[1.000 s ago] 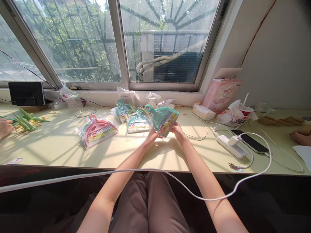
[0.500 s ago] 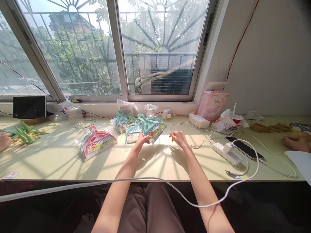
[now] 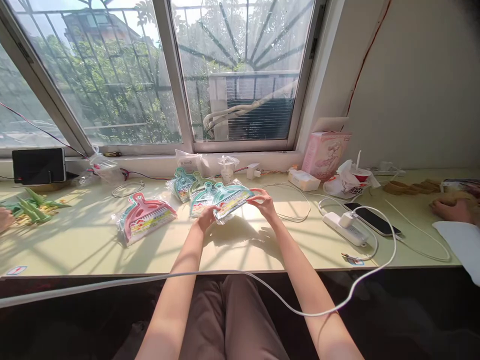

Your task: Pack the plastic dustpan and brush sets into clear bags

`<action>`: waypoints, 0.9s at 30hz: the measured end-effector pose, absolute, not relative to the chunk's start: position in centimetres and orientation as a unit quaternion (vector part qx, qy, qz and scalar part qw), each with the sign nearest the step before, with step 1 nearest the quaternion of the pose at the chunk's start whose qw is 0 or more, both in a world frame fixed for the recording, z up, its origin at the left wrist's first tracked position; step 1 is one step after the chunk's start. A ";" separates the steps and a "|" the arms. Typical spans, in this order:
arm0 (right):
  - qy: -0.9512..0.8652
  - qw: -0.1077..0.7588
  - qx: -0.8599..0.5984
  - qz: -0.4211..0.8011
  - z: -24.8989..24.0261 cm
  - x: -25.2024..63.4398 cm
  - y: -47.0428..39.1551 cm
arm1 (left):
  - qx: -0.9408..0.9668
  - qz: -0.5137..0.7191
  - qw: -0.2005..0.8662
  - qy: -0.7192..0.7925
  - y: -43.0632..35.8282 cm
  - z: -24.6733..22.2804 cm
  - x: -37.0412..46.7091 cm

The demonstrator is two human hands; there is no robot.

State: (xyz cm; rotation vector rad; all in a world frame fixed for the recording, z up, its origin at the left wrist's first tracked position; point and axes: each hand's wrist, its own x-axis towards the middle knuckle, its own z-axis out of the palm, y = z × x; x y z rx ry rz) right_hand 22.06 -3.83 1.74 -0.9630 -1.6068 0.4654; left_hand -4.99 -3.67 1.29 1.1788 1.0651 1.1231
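Observation:
Between my two hands a teal mini dustpan-and-brush set (image 3: 233, 199) in clear plastic wrap is held above the table, its handle pointing away. My left hand (image 3: 208, 217) grips its near left corner. At its right end, my right hand (image 3: 263, 203) pinches the edge between thumb and fingers. Just behind it, to the left, lie another teal set (image 3: 201, 201), a green set (image 3: 196, 184) and a further teal set (image 3: 180, 183), partly overlapping. Further left a pink wrapped dustpan-and-brush set (image 3: 148, 217) lies on the table, with a teal edge showing behind it.
A white cable (image 3: 240, 272) hangs across the front, over my right forearm. On the right are a power strip (image 3: 343, 229), a phone (image 3: 375, 220) and a pink box (image 3: 325, 156). Another person's hand (image 3: 453, 209) shows at the right edge, and a hand (image 3: 5, 220) at the left edge.
My right hand has moved left and taken hold of the right end of the teal set. The set now lies flatter and lower. The whole view has shifted slightly.

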 end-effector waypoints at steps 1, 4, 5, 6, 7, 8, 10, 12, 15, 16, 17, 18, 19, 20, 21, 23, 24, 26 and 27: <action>-0.676 0.576 -0.404 0.219 1.9 22.2 -4.0 | 0.487 0.460 0.581 0.463 -3.8 1.2 -5.0; -0.663 0.575 -0.390 0.280 2.0 22.7 -4.5 | 0.452 0.404 0.625 0.492 -4.2 1.1 -5.2; -0.659 0.567 -0.390 0.305 2.0 22.8 -4.6 | 0.450 0.389 0.633 0.495 -4.3 1.2 -5.2; -0.652 0.557 -0.393 0.331 2.0 22.8 -4.7 | 0.453 0.378 0.638 0.495 -4.4 1.3 -5.3; -0.644 0.549 -0.397 0.355 1.9 22.8 -4.7 | 0.457 0.368 0.644 0.490 -4.4 1.4 -5.2; -0.635 0.544 -0.401 0.374 1.8 22.7 -4.6 | 0.464 0.361 0.649 0.482 -4.5 1.4 -5.2; -0.622 0.547 -0.410 0.382 1.4 22.4 -4.3 | 0.481 0.354 0.656 0.462 -4.4 1.5 -5.1; -0.620 0.556 -0.424 0.355 0.9 22.2 -3.9 | 0.495 0.346 0.655 0.453 -4.2 1.5 -5.0; -0.619 0.570 -0.453 0.295 0.2 22.1 -3.1 | 0.507 0.341 0.648 0.454 -3.8 1.2 -5.0; -0.619 0.575 -0.458 0.278 0.0 22.1 -2.9 | 0.508 0.346 0.644 0.455 -3.7 1.1 -5.1; -0.619 0.579 -0.461 0.260 -0.2 22.1 -2.7 | 0.509 0.352 0.639 0.457 -3.6 0.9 -5.2; -0.623 0.584 -0.463 0.239 -0.3 22.1 -2.6 | 0.509 0.357 0.635 0.459 -3.5 0.8 -5.3; -0.629 0.587 -0.464 0.212 -0.4 22.1 -2.5 | 0.508 0.361 0.629 0.464 -3.4 0.7 -5.3; -0.636 0.589 -0.464 0.180 -0.3 22.1 -2.6 | 0.507 0.363 0.624 0.471 -3.4 0.6 -5.4; -0.643 0.591 -0.465 0.143 -0.2 22.1 -2.6 | 0.505 0.362 0.622 0.476 -3.3 0.6 -5.4; -0.655 0.591 -0.466 0.067 0.1 22.0 -2.9 | 0.499 0.362 0.627 0.477 -3.5 0.6 -5.2; -0.662 0.588 -0.464 0.037 0.3 22.0 -3.2 | 0.495 0.361 0.632 0.474 -3.6 0.7 -5.0; -0.682 0.575 -0.452 0.001 0.7 22.0 -3.6 | 0.488 0.359 0.652 0.456 -3.9 0.8 -4.5; -0.693 0.567 -0.445 -0.005 0.8 22.0 -3.8 | 0.484 0.359 0.664 0.443 -4.2 0.9 -4.2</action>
